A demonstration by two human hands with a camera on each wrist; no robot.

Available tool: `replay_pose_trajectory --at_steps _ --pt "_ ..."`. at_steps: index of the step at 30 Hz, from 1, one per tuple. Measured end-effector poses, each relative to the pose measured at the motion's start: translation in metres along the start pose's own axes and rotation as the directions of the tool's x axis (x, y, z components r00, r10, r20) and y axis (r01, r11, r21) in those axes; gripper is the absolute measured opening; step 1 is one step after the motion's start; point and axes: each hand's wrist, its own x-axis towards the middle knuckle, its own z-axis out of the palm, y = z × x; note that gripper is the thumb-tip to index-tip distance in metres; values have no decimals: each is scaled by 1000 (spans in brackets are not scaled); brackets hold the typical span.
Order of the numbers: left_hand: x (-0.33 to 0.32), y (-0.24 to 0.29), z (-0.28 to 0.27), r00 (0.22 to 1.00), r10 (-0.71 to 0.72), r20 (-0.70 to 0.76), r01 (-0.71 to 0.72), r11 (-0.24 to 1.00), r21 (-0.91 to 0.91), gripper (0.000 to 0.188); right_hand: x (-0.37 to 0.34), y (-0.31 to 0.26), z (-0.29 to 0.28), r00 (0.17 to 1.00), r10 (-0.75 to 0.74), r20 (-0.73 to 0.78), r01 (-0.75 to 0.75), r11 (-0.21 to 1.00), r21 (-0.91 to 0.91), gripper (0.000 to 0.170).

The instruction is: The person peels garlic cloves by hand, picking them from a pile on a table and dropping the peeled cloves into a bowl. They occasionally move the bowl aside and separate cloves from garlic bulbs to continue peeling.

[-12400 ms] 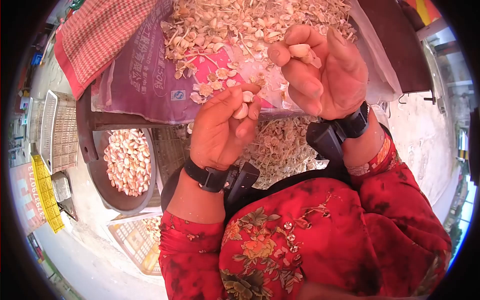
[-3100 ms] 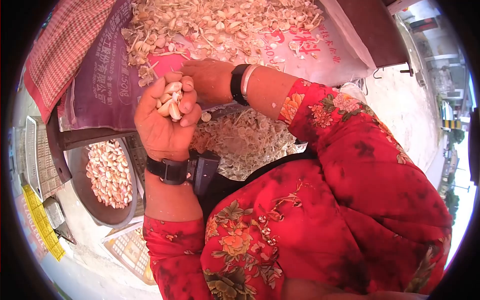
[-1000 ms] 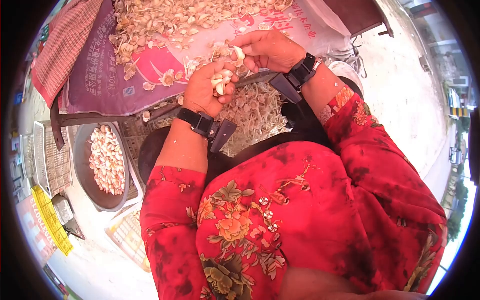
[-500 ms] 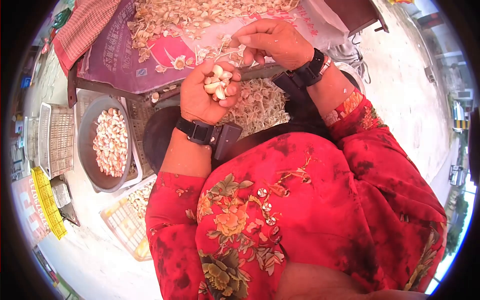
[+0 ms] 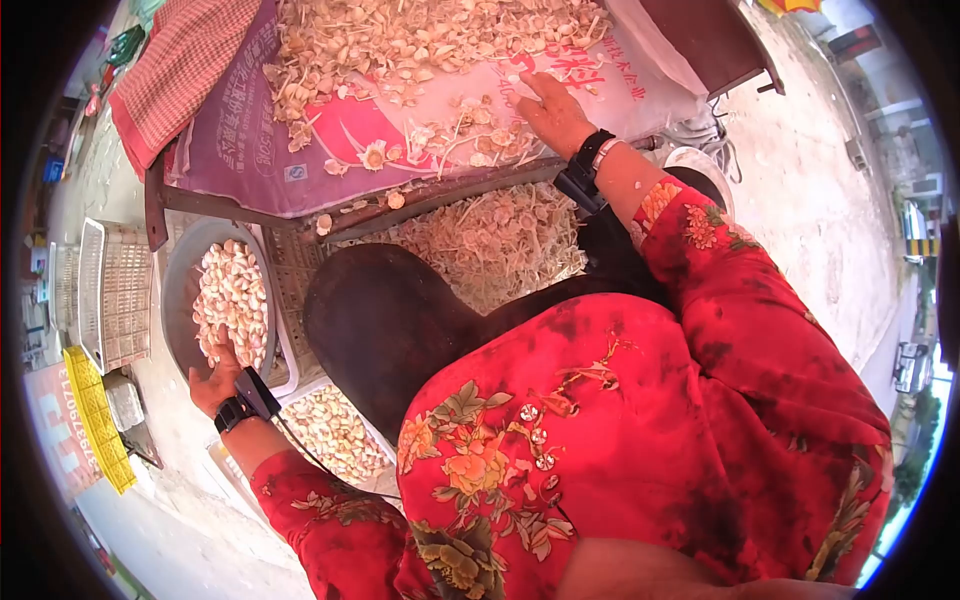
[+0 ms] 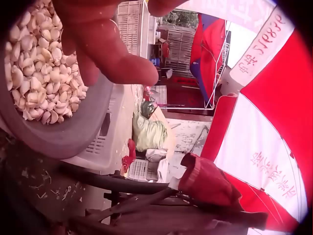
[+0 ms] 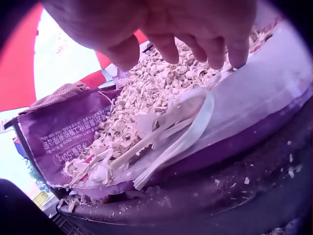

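My left hand [image 5: 215, 382] is over the near rim of a dark basin [image 5: 185, 330], its fingers spread and holding nothing. Inside the basin lies a heap of garlic cloves [image 5: 232, 300]; the left wrist view shows these cloves [image 6: 41, 73] beside my fingers [image 6: 117, 63]. My right hand [image 5: 556, 115] reaches over the purple and white sack [image 5: 240, 170] on the table, fingers extended and apart. In the right wrist view those fingers [image 7: 166, 46] hang over the edge of a pile of garlic cloves and skins [image 7: 146, 88]. A dry stalk [image 7: 176, 142] lies on the sack below them.
A crate of pale cloves [image 5: 335, 435] stands beside my leg. Under the table is a heap of skins and stalks [image 5: 490, 245]. A checked red cloth [image 5: 185, 75] drapes the table's left corner. White crates [image 5: 120, 295] and a yellow crate [image 5: 98, 420] stand at left.
My left hand, which held several peeled cloves above my lap, has swung down left to the basin and now holds none. My right hand has moved right and its fingers have spread.
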Motion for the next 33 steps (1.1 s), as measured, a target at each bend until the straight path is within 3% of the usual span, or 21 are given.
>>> replay_pose_trajectory --at_steps 2,4,6,7,8,10,12,13,15,18,21,22,25,28,31,33 --pt "6 14 -31 987 157 43 -162 968 193 66 17 14 28 998 -27 48 30 998 -59 63" --pt "-23 -33 -5 969 238 -59 -223 955 194 56 32 -4 37 993 -15 117 24 997 -75 64" --pt "-41 -71 8 990 102 101 -132 921 367 49 27 -62 30 977 35 208 -26 999 -46 65" --pt "-50 -88 13 985 23 169 -99 886 453 46 29 -65 43 978 -79 195 86 996 -28 61" --pt "-60 -111 26 954 -122 273 -30 870 493 42 30 -63 60 964 -192 183 197 980 -11 57" --pt "-77 -162 62 804 -403 438 80 803 591 37 28 -74 74 900 -362 241 377 926 -14 50" --pt "-86 -207 95 767 -446 462 63 769 636 34 17 -91 73 809 -457 371 508 860 -50 44" --pt "-87 -230 109 744 -469 476 54 753 656 32 7 -86 81 799 -556 229 581 812 -52 39" --pt "-83 -270 132 729 -493 474 60 737 673 30 -6 -83 78 773 -574 269 587 808 38 36" --pt "-68 -324 149 720 -545 430 89 687 721 26 -33 -90 49 691 -681 244 697 717 30 31" --pt "-45 -366 140 762 -561 324 140 631 763 24 -51 -83 28 673 -688 274 681 720 135 32" --pt "-36 -377 132 784 -555 277 163 615 771 24 -46 -83 16 703 -633 324 609 771 187 35" --pt "-14 -395 100 811 -572 125 236 515 824 23 -12 -55 -2 860 -482 167 479 876 63 35" --pt "-8 -408 93 886 -459 62 168 445 880 24 49 -25 -20 935 -333 124 349 928 -132 39" --pt "-2 -411 103 823 -554 125 169 449 877 24 110 -12 -29 952 -285 110 305 859 -412 53" --pt "1 -412 104 820 -560 117 161 422 892 25 144 -4 -22 987 -138 82 157 942 -296 57"
